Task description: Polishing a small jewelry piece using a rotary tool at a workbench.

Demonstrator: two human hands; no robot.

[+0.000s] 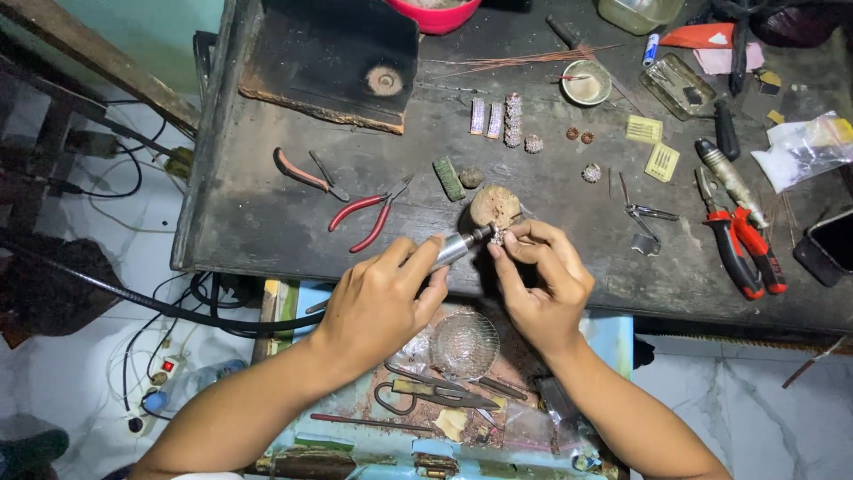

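— looking at the small beaded piece [499,236] first: it sits pinched at the near edge of the workbench [267,213], just in front of a round wooden bench block [494,205]. how do you reckon it handles?

— light and tiny, i'd judge, and stiff but delicate; the studded surface looks like it could shed bits if squeezed hard. best held by its sides, fingertip to fingertip, leaving the top face free for the tool.

— and that is how the right hand [542,289] has it?

— yes, thumb and forefinger closed narrowly on it, the other fingers curled in behind. most of the piece is hidden by the fingertips.

— the left hand [378,307]?

— wrapped around a silver rotary handpiece [455,249], fingers closed on the barrel like a pen, its tip meeting the beaded piece. i cannot tell whether the bit is turning.

— what lies about them?

— red-handled pliers [366,218] just left of the handpiece, an orange-handled pair [306,175] further out. beyond the block, three sparkly bar-shaped pieces [498,120] and small round ones. well to the right, red cutters [742,249] and tweezers [649,213]. below the hands, a clear glass dish [465,345] rests in an open drawer with scissors [426,391].
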